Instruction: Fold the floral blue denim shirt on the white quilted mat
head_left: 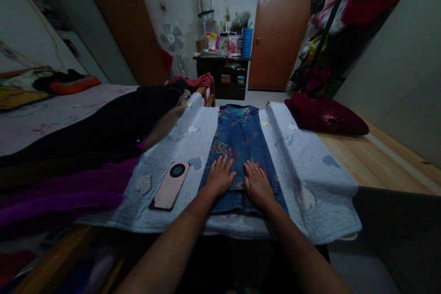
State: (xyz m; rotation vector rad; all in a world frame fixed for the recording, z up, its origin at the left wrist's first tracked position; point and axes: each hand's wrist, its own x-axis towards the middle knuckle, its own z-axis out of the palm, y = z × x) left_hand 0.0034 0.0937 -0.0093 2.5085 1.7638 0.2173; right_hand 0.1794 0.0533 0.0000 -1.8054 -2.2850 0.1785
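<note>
My left hand (219, 176) and right hand (257, 184) lie side by side on the near half of the garment (238, 135). Garment's on the quilt (303, 156), mid-way across. Phone (169, 192) on quilt, left of garment. Further left: clothes pile (103, 121) on the bed (44, 124). Right: quilt overlaps board (354, 158), cloth bundle (327, 114) on it. Behind: cabinet (206, 73), fan (172, 38) left, door (275, 32) right.

From afar, I see the left hand (221, 177) and right hand (257, 183) lying palm down on a blue flowered garment (239, 133), spread on a pale cloth (310, 151). A pink phone (168, 190) lies on the cloth, left of the garment. Farther left, I see clothes (131, 117) heaped on a bed (69, 110); at right, a dark red bundle (325, 115). Beyond stand a fan (172, 38), a cabinet (206, 71) and a brown door (277, 23).
</note>
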